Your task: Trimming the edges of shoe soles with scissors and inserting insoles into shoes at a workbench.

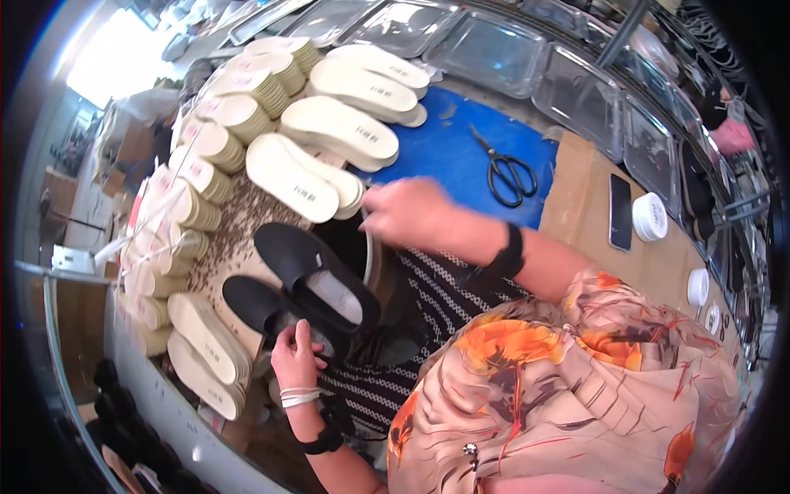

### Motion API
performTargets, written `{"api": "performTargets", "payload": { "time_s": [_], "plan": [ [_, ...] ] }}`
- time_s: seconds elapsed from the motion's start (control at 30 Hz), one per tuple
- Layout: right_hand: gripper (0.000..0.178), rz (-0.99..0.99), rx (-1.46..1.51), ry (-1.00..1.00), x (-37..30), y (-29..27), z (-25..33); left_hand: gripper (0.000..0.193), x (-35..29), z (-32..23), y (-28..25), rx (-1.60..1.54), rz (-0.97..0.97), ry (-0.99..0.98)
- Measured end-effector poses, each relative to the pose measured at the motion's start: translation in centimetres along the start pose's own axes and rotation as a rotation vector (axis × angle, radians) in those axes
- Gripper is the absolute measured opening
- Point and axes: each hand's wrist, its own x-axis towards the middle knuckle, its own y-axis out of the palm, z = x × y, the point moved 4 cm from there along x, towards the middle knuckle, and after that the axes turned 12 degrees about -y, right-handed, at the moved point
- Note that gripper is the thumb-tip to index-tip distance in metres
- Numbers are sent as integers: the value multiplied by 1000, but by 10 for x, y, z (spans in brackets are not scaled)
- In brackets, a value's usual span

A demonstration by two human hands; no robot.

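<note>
Two black slip-on shoes lie side by side at the front edge of the worktable, toes pointing to the far left. The larger-looking black shoe shows a pale insole inside its opening. My left hand is closed at the heel end of the nearer black shoe, its fingers curled at the rim. My right hand, smeared by motion, is beside a stack of cream insoles; whether it holds anything is hidden. Further pairs of cream insoles lie beyond, and another cream insole stack sits left of my left hand.
Several stacks of cream insoles line the table's left side. Black scissors rest on a blue mat. On cardboard to the right are a phone and a round white container. Clear plastic trays run along the back.
</note>
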Motion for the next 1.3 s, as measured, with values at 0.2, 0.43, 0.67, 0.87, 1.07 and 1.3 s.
{"api": "performTargets", "payload": {
  "time_s": [0.2, 0.43, 0.67, 0.87, 1.07, 1.3],
  "plan": [
    [32, 154, -359, 620, -102, -27, -206, 52, 51, -49, 29, 578, -417, 139],
    [61, 21, -98, 567, -121, -24, -242, 28, 51, -9, 15, 466, -562, 376],
    [49, -134, 1523, 459, -74, -44, -101, 16, -14, 45, -35, 15, -392, 623],
    [43, 604, 1509, 194, -18, 4, 23, 29, -34, 67, -60, 168, -336, 623],
    [60, 281, 653, -601, 17, 28, 56, 35, -46, 82, -75, 254, -232, 580],
    [50, 224, 308, -713, 20, 47, 52, 34, -43, 77, -73, 257, -193, 572]
  ]
}}
